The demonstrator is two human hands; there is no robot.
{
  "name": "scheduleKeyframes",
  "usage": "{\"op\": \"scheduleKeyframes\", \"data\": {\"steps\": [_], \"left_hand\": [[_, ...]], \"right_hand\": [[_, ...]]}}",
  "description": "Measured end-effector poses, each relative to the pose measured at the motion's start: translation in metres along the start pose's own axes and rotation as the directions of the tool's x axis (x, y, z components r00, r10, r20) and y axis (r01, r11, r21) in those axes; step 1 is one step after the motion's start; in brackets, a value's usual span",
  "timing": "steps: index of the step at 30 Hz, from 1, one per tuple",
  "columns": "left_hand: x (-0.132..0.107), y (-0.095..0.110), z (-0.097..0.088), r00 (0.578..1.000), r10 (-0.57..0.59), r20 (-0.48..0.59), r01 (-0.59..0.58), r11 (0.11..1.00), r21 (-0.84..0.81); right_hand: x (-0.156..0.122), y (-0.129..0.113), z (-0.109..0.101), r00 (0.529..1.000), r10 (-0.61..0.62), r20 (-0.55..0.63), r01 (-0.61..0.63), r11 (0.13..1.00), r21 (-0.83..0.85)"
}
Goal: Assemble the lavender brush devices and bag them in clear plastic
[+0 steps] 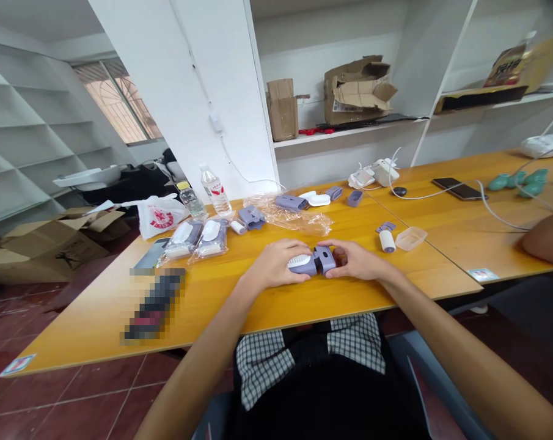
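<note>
Just above the wooden table, my left hand [280, 263] is closed around a grey-purple plastic body with a white ribbed top [300, 261]. My right hand [352, 260] grips a grey-purple plastic shell [325, 259] by its right end, fingers and thumb on either side. The two pieces meet end to end between my hands, or nearly so; whether they are joined I cannot tell. Right of my hands stands a small white roller [387, 241], near slotted purple pieces [385, 227] and a clear plastic tray [412, 238].
Bagged purple-and-white units [212, 238] lie at the left, near a water bottle [216, 190] and a white plastic bag [161, 215]. Loose purple shells [291, 203] and clear wrapping [299, 221] lie at the back. A phone [459, 188] and cables lie right. Another person's arm [549, 237] rests there.
</note>
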State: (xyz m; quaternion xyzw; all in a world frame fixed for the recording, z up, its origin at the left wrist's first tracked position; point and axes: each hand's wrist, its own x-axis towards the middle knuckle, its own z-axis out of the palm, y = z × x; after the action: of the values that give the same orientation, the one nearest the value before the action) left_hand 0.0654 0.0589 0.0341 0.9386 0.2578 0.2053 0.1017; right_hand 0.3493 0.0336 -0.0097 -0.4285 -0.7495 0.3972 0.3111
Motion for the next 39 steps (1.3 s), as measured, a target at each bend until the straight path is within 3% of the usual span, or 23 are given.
{"op": "scheduleKeyframes", "data": {"steps": [17,39], "left_hand": [[0.0063,0.0088,-0.0032,0.993,-0.043,0.106,0.04,0.999,0.028],[0.0044,0.0072,-0.002,0.996,-0.03,0.088,0.03,1.0,0.0]], "right_hand": [[0.0005,0.0013,-0.0015,1.0,0.018,0.02,-0.017,1.0,-0.016],[-0.0033,0.0055,-0.0071,0.998,0.032,0.056,-0.035,0.998,0.054]]}}
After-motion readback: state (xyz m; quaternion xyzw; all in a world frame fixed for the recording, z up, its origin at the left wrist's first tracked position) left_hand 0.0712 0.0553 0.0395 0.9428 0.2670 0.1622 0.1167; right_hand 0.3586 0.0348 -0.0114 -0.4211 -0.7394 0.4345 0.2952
